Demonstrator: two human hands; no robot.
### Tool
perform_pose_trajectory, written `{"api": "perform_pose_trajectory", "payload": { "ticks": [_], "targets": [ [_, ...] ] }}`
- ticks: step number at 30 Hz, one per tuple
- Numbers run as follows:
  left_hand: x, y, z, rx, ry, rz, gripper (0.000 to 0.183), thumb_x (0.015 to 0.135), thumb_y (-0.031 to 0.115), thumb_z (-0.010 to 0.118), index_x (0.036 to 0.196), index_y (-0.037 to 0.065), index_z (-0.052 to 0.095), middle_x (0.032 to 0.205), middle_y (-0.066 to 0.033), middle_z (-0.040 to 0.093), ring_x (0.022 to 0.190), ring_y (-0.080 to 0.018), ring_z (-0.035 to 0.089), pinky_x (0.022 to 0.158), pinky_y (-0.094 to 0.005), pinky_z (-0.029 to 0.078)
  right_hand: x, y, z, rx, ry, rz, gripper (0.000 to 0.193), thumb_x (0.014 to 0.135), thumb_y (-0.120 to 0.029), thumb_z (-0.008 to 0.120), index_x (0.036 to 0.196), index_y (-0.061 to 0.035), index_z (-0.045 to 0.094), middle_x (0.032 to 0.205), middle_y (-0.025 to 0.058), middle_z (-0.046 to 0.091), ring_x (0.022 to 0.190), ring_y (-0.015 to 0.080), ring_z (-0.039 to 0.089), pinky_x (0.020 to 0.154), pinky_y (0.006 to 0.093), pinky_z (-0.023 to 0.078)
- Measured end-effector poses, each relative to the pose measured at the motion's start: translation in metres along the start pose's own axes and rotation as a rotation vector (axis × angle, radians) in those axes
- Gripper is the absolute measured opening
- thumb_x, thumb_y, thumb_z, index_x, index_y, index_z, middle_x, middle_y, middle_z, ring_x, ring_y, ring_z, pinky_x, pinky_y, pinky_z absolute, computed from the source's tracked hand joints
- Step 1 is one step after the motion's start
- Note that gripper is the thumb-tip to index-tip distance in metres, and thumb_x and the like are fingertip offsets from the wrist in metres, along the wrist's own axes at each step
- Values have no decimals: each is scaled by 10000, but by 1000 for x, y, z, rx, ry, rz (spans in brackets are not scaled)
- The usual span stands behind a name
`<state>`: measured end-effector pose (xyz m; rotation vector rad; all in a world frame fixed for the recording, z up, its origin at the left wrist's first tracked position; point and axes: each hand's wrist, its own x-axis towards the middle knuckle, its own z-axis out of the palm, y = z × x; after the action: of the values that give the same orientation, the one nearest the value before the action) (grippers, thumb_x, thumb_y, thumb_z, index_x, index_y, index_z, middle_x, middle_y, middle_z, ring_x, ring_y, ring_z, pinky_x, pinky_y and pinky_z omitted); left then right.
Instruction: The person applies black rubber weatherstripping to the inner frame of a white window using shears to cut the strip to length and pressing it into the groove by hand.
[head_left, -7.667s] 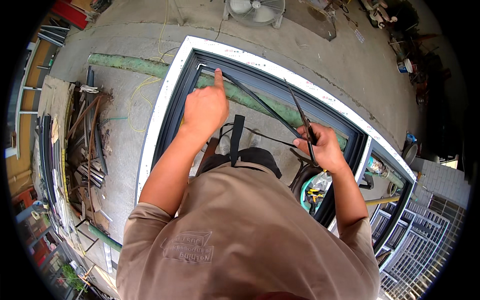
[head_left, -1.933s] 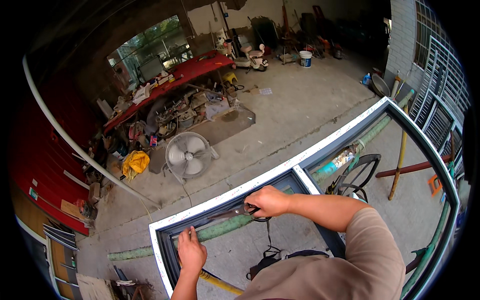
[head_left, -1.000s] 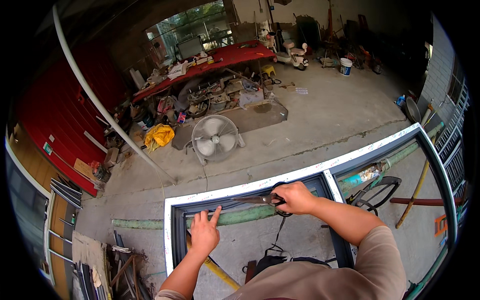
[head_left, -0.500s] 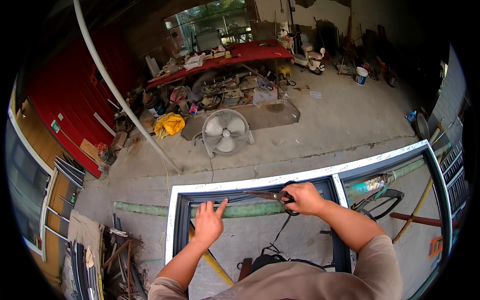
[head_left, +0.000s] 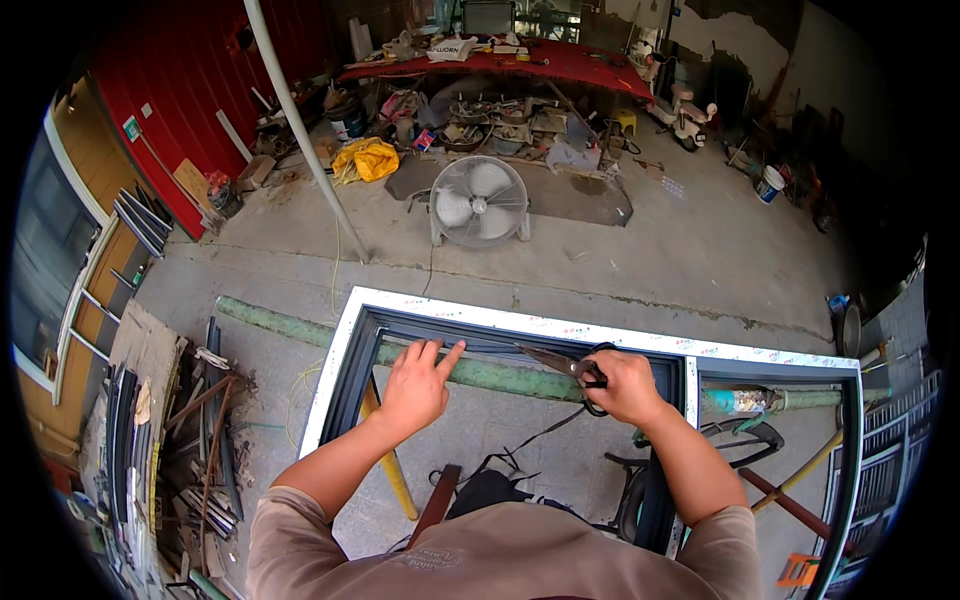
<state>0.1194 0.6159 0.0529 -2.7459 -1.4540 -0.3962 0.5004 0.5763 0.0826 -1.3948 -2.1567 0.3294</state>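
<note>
A window frame (head_left: 527,325) lies in front of me, its outer faces under white printed film and its inner channels dark grey. My right hand (head_left: 630,388) is closed round the black handles of a pair of scissors (head_left: 548,358). Their blades point left along the far inner channel. To their left, my left hand (head_left: 415,388) rests at that same channel, index finger stretched out to a thin dark strip (head_left: 485,348) there and the other fingers partly bent. Below the scissors dangles a black strip (head_left: 553,430); whether it joins the one in the channel I cannot tell.
Green pipe (head_left: 510,378) and yellow legs (head_left: 398,485) show beneath the frame. A floor fan (head_left: 480,203) stands beyond it, near a slanting white pole (head_left: 305,140). Scrap strips (head_left: 205,440) are heaped at left; a cluttered red table (head_left: 560,62) stands at the back.
The view has shifted, and the frame and fan appear at different places in it. My right hand still holds the scissors, and my left hand remains at the channel.
</note>
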Motion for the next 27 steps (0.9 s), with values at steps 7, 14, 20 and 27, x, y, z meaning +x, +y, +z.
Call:
{"api": "perform_pose_trajectory", "payload": {
  "ticks": [7,14,20,27],
  "targets": [
    [-1,2,-1,-54,-20,-12,753,829,36,687,1575,99,611,1439,-205,616,1295,-393,587,1095,-520,514,-1,2,2,-8,14,-1,284,807,-139,860,1069,-73,771,945,121,776,831,354,761,721,447,602],
    [1,5,4,22,6,17,729,840,51,701,1559,26,587,1475,-223,607,1367,-409,564,1146,-519,496,3,1,1,-8,24,11,259,811,-156,856,1038,-67,766,926,119,764,825,351,751,721,451,596],
    [-1,-1,10,-43,43,-7,677,839,62,704,1499,-49,598,1466,-223,633,1354,-409,582,1179,-519,481,3,1,1,-14,15,-2,266,821,-178,847,1046,-72,753,942,114,761,868,343,753,746,453,594],
    [4,-2,-1,60,-14,5,674,833,84,707,1492,-28,631,1469,-181,660,1358,-373,607,1158,-501,493,0,3,3,9,-16,6,270,799,-188,836,1032,-104,726,965,77,762,905,332,758,764,452,596]
  ]
}}
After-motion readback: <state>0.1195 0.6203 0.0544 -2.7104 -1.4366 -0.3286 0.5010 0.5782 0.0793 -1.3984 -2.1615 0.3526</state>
